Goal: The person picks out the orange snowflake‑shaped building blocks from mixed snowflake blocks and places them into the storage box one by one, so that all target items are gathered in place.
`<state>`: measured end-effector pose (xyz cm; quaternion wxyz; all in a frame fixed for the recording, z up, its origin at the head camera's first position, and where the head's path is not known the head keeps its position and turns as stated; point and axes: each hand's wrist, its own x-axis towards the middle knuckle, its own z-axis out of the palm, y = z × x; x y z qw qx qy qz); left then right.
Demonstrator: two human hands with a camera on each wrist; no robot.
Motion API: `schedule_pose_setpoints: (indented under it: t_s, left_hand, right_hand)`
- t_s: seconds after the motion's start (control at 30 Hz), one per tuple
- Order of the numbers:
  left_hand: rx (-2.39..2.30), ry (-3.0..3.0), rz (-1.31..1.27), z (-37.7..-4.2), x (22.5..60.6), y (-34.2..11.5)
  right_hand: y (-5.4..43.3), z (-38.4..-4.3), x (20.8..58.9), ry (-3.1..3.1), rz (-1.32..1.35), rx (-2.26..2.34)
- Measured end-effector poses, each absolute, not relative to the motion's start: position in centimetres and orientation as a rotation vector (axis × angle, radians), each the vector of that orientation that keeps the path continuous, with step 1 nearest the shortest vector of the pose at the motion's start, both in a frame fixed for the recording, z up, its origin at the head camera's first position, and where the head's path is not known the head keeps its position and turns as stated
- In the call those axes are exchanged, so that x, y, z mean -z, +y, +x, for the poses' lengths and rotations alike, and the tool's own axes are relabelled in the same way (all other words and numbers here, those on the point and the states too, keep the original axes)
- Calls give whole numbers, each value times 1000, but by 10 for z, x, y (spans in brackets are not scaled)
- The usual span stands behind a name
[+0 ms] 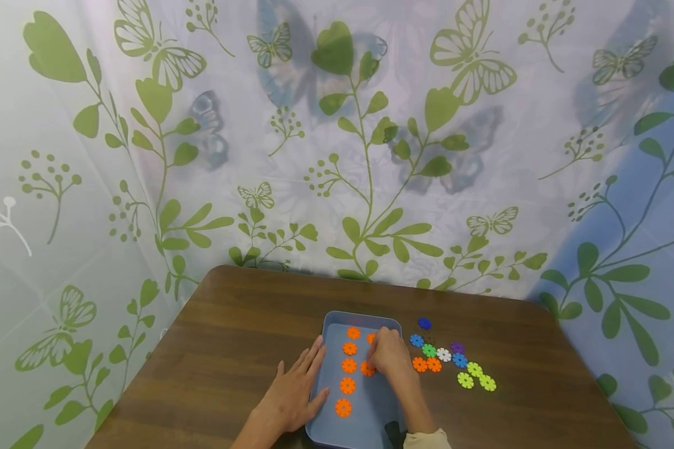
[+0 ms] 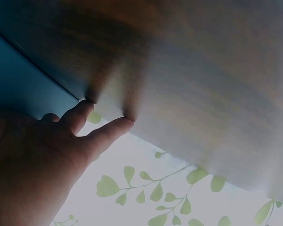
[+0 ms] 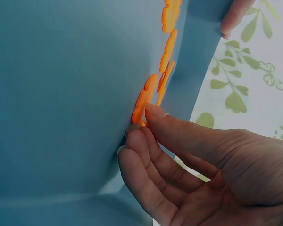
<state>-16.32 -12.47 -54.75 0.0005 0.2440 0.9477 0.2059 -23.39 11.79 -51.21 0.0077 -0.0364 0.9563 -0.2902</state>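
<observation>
A blue-grey tray [image 1: 365, 405] lies on the table, with several flat orange notched discs [image 1: 347, 385] in a column along its left side. More orange discs [image 1: 367, 368] lie in a second column, partly covered by my right hand [image 1: 392, 362]. Its thumb and fingertips pinch an orange disc [image 3: 142, 101] at the tray floor in the right wrist view. My left hand [image 1: 294, 393] rests on the tray's left edge, fingers spread, some on the table. In the left wrist view two fingertips of the left hand [image 2: 33, 155] touch the wood.
Right of the tray lie loose notched discs: blue [image 1: 417, 340], green [image 1: 429, 350], white [image 1: 444, 354], purple [image 1: 457, 347], two orange [image 1: 434, 364] and several yellow-green [image 1: 474, 369]. A leaf-and-butterfly curtain [image 1: 371, 156] hangs behind the brown table [image 1: 247, 324].
</observation>
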Motion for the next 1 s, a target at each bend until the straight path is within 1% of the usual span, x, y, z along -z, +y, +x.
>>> schedule_pose_setpoints:
  t_s: [0.13, 0.43, 0.67, 1.0]
  left_hand:
    - [-618, 2998, 777, -163, 550, -125]
    - [-608, 2959, 731, -160, 538, -123]
    - [-613, 2963, 752, -161, 539, -124]
    - [-616, 2964, 756, -161, 541, -124]
  right_hand:
    - [121, -236, 512, 2956, -133, 952]
    - [130, -238, 510, 2931, -176, 1057]
    - [134, -237, 503, 2962, -169, 973]
    - [133, -237, 504, 2951, -168, 962]
